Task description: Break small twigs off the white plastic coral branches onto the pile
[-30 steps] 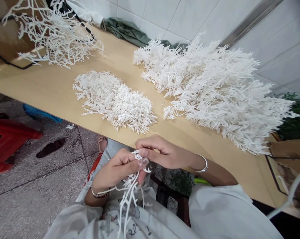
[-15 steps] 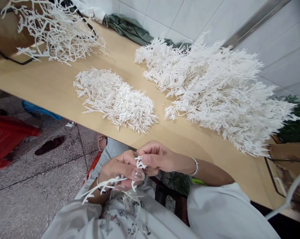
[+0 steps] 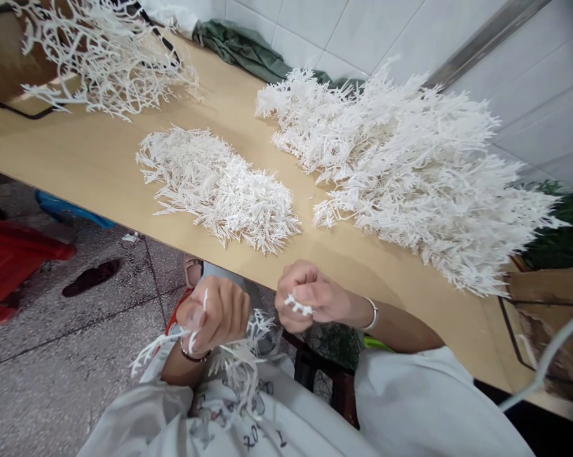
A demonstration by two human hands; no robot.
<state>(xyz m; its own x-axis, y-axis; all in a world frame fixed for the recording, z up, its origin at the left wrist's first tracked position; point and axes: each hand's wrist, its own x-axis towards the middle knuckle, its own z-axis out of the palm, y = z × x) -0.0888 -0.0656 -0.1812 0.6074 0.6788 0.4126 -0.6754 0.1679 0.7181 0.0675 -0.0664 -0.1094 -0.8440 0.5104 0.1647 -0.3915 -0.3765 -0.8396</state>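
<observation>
My left hand (image 3: 222,311) is closed around a white branched plastic sprig (image 3: 153,350), whose stem sticks out toward the left. Below that hand hangs a loose cluster of thin white sprigs (image 3: 243,368) in front of my shirt; its upper end is hidden behind the fingers. My right hand (image 3: 309,295), a short gap away, is a closed fist. A small white toothed piece of plastic (image 3: 298,306) shows between its thumb and fingers. Both hands are over my lap, just off the table's near edge.
On the table (image 3: 100,152) lie a small heap of white sprigs (image 3: 219,184), a larger heap (image 3: 410,171) at the right, and tangled white branches (image 3: 105,57) at the far left. Dark green cloth (image 3: 243,47) lies along the wall. A red stool (image 3: 14,260) stands on the floor.
My hands were together and have drawn apart, the left going left and the right slightly right. The hanging cluster now shows more fully below the left hand.
</observation>
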